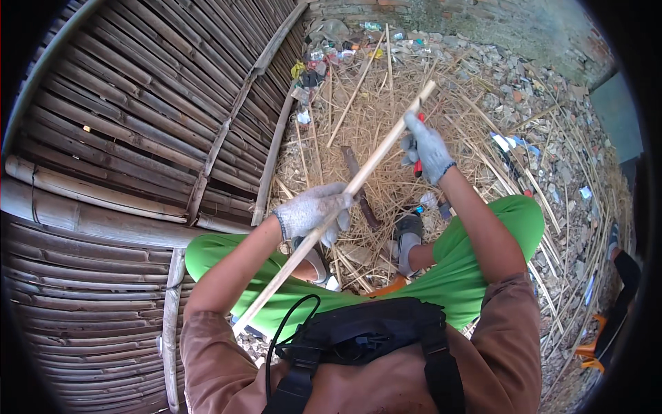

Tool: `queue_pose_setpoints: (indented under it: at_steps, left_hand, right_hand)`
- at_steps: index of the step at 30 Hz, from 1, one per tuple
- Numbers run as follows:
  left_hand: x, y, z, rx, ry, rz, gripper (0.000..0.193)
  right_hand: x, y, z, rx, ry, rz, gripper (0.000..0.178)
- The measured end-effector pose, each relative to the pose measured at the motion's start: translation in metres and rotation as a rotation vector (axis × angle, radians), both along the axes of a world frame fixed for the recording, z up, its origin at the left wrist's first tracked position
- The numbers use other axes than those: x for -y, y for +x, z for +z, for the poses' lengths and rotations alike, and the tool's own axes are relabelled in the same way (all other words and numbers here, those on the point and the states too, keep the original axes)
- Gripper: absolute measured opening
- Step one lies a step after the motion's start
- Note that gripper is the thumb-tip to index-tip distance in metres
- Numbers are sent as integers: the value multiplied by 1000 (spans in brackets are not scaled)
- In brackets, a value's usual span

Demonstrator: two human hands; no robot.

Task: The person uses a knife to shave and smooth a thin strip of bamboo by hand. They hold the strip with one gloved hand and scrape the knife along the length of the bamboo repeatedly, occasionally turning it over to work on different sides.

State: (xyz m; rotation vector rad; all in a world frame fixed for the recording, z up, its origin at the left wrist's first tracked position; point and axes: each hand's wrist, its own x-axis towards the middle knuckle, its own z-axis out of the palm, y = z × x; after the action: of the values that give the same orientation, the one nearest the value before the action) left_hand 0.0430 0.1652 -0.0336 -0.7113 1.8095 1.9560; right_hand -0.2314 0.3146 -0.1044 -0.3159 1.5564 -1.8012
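Observation:
A long pale bamboo stick (379, 153) runs slantwise across my lap, its near end low at the left and its far end raised to the right. My left hand (314, 210), in a whitish work glove, is closed round its middle. Further up, my right hand (430, 150), gloved in grey, is closed on what looks like a red-handled knife (418, 168). The right thumb lies against the stick near its far end; a small dark edge touches the stick there, mostly hidden by the fingers. Between my feet, a long dark brown piece (353, 165) lies on the shavings.
Slatted bamboo panels (131, 110) stand close on my left. Straw-like shavings (386, 131) and loose strips cover the stony ground ahead, with litter (324, 58) near the wall (483, 27). At the far right, another person's dark-clad limb (624, 276) shows beside an orange stool (593, 348).

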Motion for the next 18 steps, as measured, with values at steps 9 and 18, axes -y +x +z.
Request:
queue_pose_setpoints:
  at_steps: [9,18]
  left_hand:
    - [-40,5,-58,-102,439,252,28]
    - [-38,7,-76,-135,319,309,31]
  right_hand:
    - [16,16,-21,-52,12,185,42]
    - [17,35,-29,-70,84,315,38]
